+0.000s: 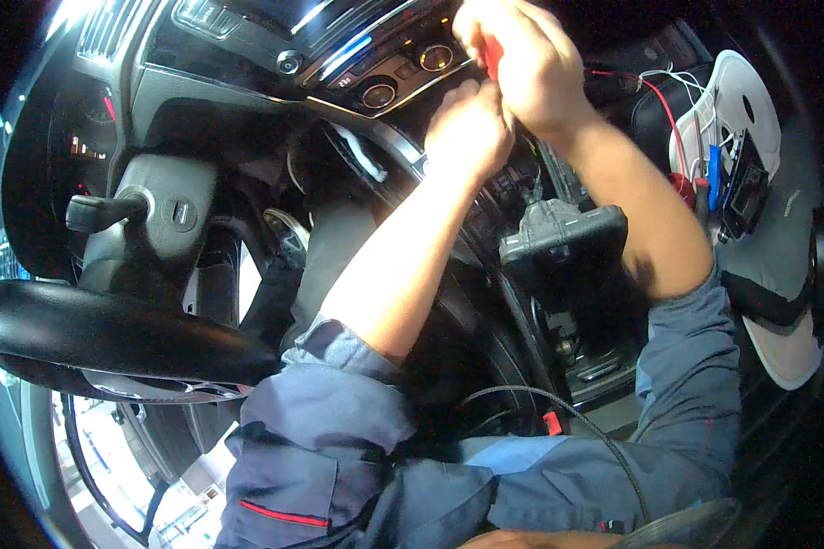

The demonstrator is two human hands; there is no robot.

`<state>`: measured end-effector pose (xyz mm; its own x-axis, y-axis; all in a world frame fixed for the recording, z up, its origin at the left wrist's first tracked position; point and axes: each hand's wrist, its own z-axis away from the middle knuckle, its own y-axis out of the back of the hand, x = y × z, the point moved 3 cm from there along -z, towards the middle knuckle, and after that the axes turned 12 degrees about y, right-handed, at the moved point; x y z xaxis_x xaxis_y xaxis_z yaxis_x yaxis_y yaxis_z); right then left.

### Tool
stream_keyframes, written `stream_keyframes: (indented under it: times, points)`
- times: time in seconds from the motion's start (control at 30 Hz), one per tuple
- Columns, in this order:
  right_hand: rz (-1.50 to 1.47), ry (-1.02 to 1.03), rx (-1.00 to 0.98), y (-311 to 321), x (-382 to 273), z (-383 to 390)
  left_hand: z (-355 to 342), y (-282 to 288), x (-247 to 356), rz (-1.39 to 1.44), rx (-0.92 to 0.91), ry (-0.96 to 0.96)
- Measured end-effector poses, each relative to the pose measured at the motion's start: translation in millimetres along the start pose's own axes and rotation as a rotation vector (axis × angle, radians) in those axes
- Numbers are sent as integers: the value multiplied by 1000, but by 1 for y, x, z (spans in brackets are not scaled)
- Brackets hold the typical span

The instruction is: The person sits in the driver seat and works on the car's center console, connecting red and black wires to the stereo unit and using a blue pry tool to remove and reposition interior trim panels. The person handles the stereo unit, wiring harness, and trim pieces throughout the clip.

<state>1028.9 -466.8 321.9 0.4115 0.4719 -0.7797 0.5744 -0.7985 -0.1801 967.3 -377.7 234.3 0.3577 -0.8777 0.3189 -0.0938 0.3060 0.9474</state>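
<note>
My right hand [540,73] is closed round a red-handled tool [493,59] at the top of the centre console. Its working end is hidden, so I cannot tell its kind. Just below and left of it, touching or nearly so, my left hand [471,128] has its fingers curled in; what they hold, if anything, is hidden. Both hands are at the dashboard beside the climate control panel [405,78], which has two round knobs. Beneath my right forearm stands the black gear lever [568,236] with a grey, rumpled collar. Around it the console's inner parts lie exposed.
The black steering wheel [110,334] and its column [151,210] fill the left side. On the right, a white pad [751,96] bears red and white wires, a blue-handled tool [714,174] and a black device [743,183]. A braided cable [595,425] crosses by my lap near a red buckle [552,423].
</note>
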Motion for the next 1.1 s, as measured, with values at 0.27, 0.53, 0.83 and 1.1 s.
stream_keyframes:
  times: [0.27, 0.53, 0.83, 1.1]
  points:
    - [-136, -203, 105, 4, 5, -4, -1, -4, -3, -2, -7, 1]
    - [23, -165, -492, 14, -13, -28, -3, -6, -2, 59, 3, 62]
    - [1358, 650, -777, 15, -66, -8, -6, -10, -6, -25, -18, 25]
    - [935, 718, -816, 3, -66, -2, 5, -4, -8, -4, -26, 9]
